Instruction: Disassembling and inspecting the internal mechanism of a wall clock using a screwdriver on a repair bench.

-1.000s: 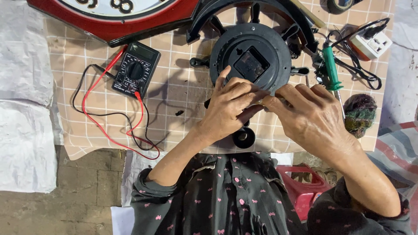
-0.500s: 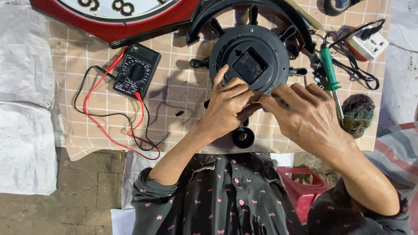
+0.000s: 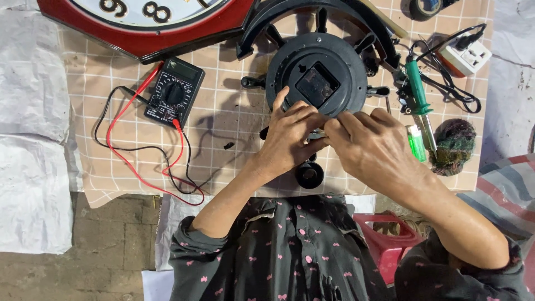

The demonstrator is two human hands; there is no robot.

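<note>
The work surface is a beige checked cloth (image 3: 234, 120) with thin white lines, spread low over a rough brick floor (image 3: 100, 251). White crinkled sheets (image 3: 30, 167) lie at its left side, and a red plastic stool (image 3: 390, 242) stands near the person's knees.

In the middle of the cloth lies one round black plastic clock housing (image 3: 317, 72), matt and smooth, with short spokes around its edge and a square movement in its centre. The left hand (image 3: 292, 136) and the right hand (image 3: 370, 147) meet at its near edge, the fingertips close together and pinched on a small part there; what the part is, I cannot tell, because the fingers hide it. One small black round cap (image 3: 309, 174) sits just below the hands.

At the top edge is one clock face (image 3: 150, 22) with a glossy red frame. Left of the housing lies one black multimeter (image 3: 174, 92) with two thin leads, one red and one black, curling over the cloth. At the right are one soldering iron (image 3: 418, 95) with a green handle, one green lighter (image 3: 415, 143), one white socket adapter (image 3: 463, 56) and one dark woolly scrubber (image 3: 454, 145).
</note>
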